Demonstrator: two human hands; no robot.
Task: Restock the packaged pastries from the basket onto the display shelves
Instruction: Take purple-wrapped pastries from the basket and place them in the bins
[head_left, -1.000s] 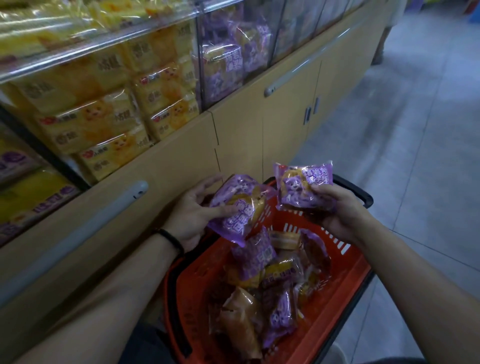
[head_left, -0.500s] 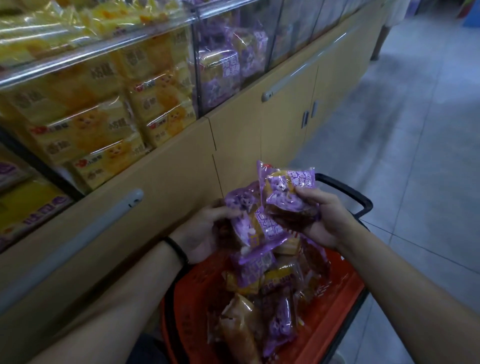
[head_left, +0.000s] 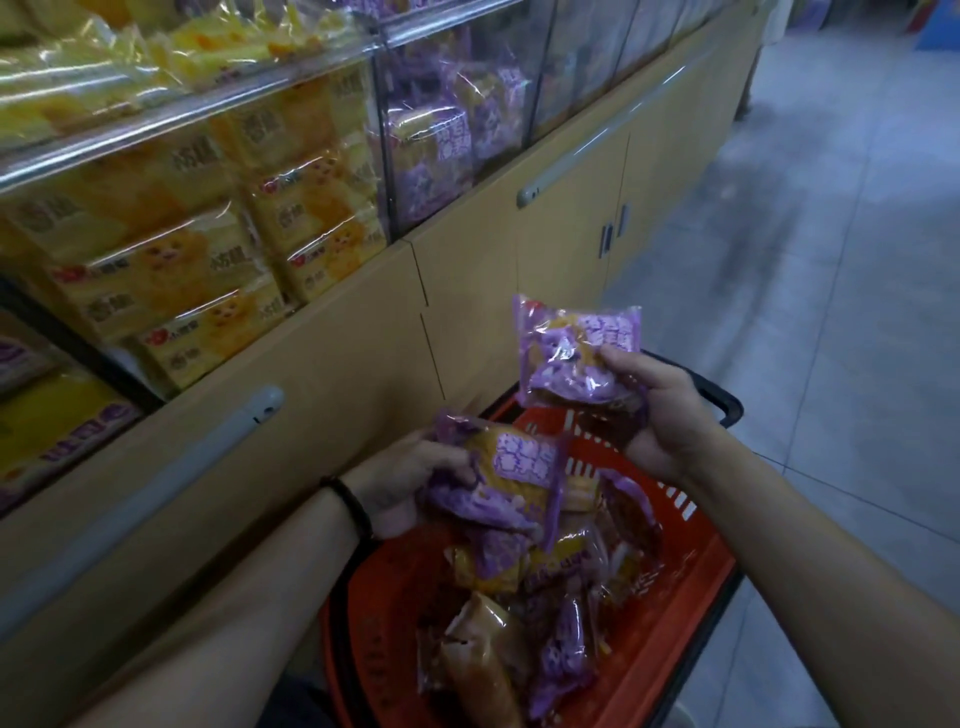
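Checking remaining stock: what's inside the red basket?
Inside the basket lie purple-wrapped pastries and a brown-wrapped pastry, piled loosely. The left hand holds a purple packet over the pile, hiding its far part; lower layers cannot be seen.

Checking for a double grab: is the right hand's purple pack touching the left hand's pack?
Apart. In the head view, orange basket rim shows between the upper pack in the right hand and the lower pack in the left hand.

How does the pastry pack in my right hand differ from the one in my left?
The right-hand pack is higher, over the basket's far rim; the left-hand pack is lower, above the pile. The right-hand pack stands nearly upright; the left-hand pack lies tilted. Both are purple-wrapped.
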